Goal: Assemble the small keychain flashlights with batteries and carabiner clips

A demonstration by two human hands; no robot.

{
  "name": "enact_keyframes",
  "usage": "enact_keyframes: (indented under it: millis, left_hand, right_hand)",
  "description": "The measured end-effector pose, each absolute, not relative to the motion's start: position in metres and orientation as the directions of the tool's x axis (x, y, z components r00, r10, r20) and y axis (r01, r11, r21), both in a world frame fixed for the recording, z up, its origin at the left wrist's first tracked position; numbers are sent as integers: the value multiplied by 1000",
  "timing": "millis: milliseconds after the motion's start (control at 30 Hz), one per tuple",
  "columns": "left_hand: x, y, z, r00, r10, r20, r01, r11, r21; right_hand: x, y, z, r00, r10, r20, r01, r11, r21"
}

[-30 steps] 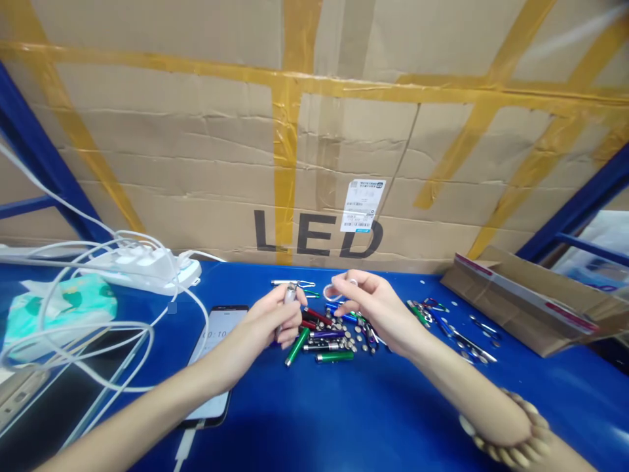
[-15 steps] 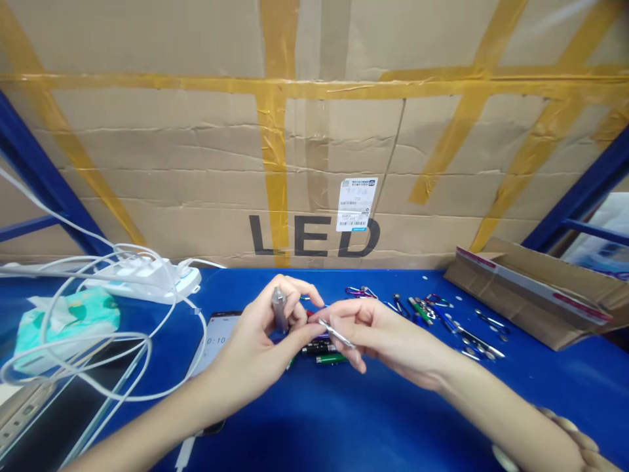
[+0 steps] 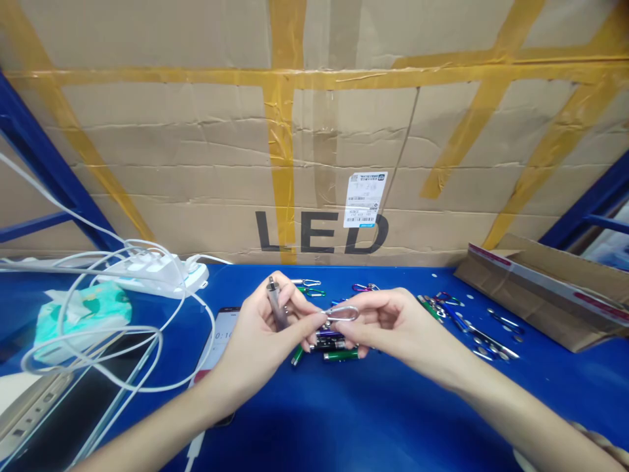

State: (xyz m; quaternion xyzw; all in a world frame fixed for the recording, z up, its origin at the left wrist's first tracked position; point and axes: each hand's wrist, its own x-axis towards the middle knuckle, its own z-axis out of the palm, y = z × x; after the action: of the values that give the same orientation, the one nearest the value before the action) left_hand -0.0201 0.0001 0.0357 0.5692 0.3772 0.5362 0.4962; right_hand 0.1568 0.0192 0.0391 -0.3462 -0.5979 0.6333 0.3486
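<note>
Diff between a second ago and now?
The right hand came away from the pile with a silver clip and moved in toward the left hand, which raised its silver flashlight more upright. Clip now sits at the left fingertips. Pile, phone and power strip unmoved.

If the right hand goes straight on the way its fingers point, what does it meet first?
Probably the left hand, which holds a silver torch. The right hand, pinching a metal clip, points toward its fingers; they look nearly touching.
</note>
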Motion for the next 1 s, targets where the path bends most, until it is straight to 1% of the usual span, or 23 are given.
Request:
enact_keyframes:
  millis: [133, 233, 300, 367, 467, 567, 667, 700, 767, 867, 1000]
  left_hand:
    - [-19, -1, 33, 136, 969, 205, -119, -189, 975]
    - [-19, -3, 31, 121, 967, 223, -142, -205, 968]
    - [-18, -5, 30, 104, 965, 239, -150, -222, 963]
    - [-15, -7, 28, 74, 963, 260, -137, -248, 959]
    - [-9, -10, 24, 27, 953, 303, -94, -300, 949]
    - [-6, -11, 23, 22, 935, 354, -36, -353, 935]
    - [-11, -7, 26, 28, 921, 389, 64, -390, 919]
    - [-14, -5, 28, 40, 919, 392, 110, -394, 912]
    - [-22, -2, 30, 110, 915, 388, 215, -403, 890]
    - [-32, 1, 33, 209, 880, 428, 361, -476, 802]
    - [-36, 0, 31, 321, 807, 495, 424, -590, 687]
  right_hand:
    - [157, 18, 39, -433, 901, 36, -30, 26, -999]
    - [158, 19, 39, -404, 913, 61, -28, 54, -998]
    - [157, 19, 38, -408, 912, 50, -36, 39, -999]
    - [152, 16, 35, -422, 906, 21, -85, -16, -996]
    - [142, 8, 29, -418, 908, 10, -221, -91, -971]
    - [136, 4, 25, -380, 924, 31, -286, -86, -955]
    - [140, 9, 28, -324, 943, 75, -220, 2, -976]
    - [142, 12, 30, -320, 945, 73, -179, 16, -984]
    - [147, 16, 34, -344, 939, 29, -99, -6, -995]
    - [150, 20, 36, -427, 903, -48, -16, -60, -998]
    - [149, 22, 33, -486, 872, -64, 37, -53, -998]
